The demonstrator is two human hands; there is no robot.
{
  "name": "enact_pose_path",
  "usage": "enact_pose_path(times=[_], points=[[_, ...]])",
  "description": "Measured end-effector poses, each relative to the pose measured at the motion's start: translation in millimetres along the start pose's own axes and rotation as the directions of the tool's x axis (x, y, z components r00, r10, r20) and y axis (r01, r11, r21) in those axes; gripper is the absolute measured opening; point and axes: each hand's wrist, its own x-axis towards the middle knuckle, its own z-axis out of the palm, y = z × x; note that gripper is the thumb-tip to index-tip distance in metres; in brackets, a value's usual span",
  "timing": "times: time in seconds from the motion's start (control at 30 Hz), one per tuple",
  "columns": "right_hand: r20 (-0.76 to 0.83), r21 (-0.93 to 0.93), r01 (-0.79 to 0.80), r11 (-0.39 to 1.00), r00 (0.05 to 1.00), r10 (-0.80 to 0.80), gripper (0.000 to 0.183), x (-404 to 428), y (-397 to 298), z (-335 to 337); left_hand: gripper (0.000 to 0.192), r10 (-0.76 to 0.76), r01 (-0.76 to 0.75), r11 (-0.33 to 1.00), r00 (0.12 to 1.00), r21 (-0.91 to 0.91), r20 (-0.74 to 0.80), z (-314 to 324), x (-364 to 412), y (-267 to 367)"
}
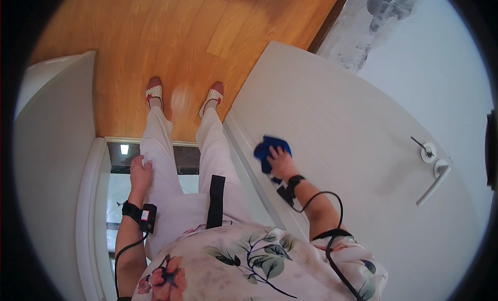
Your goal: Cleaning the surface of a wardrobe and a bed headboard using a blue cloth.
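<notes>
My right hand [282,164] presses a dark blue cloth [272,149] flat on the face of a white door [330,118], near its hinged edge. The fingers are spread over the cloth. Farther right on the same door are a lever handle [433,185] and a lock with a key [427,151] in it. My left hand [141,172] hangs beside my left thigh, its fingers loosely bent, with nothing seen in it. Each wrist wears a black strap with a small device and a cable.
The white door frame [88,207] stands close on my left, beside a pale wall [54,145]. A threshold strip [184,143] crosses below my legs, with wooden floor [186,60] beyond. Dark stains mark the wall [389,5] at upper right.
</notes>
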Motion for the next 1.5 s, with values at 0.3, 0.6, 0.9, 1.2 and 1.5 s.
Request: enact_pose_path(times=[0.3,0.6,0.9,1.2,1.5], points=[[-0.334,-0.142,-0.519,0.843,0.827,0.453,0.061,89,199,-140,0.036,0.174,-0.164,0.955,0.985,0.245,-0.017,21,51,32],[0.104,0.022,-0.043,0.999,0.994,0.040,0.036,170,9,56,0.036,0.047,-0.067,0.976,0.994,0.209,0.099,38,73,13],[-0.213,-0.135,-0.327,0.935,0.931,0.295,0.047,272,80,8,0.032,-0.068,0.054,0.983,0.994,0.174,0.080,30,44,9],[0.172,-0.084,0.049,0.995,0.984,-0.034,0.037,298,-15,122,0.027,-0.026,0.022,0.987,0.999,0.159,0.020,34,21,27],[0.027,-0.155,-0.090,0.984,0.995,0.096,0.042,373,59,101,0.026,-0.093,0.083,0.985,0.994,0.153,0.062,28,14,59]])
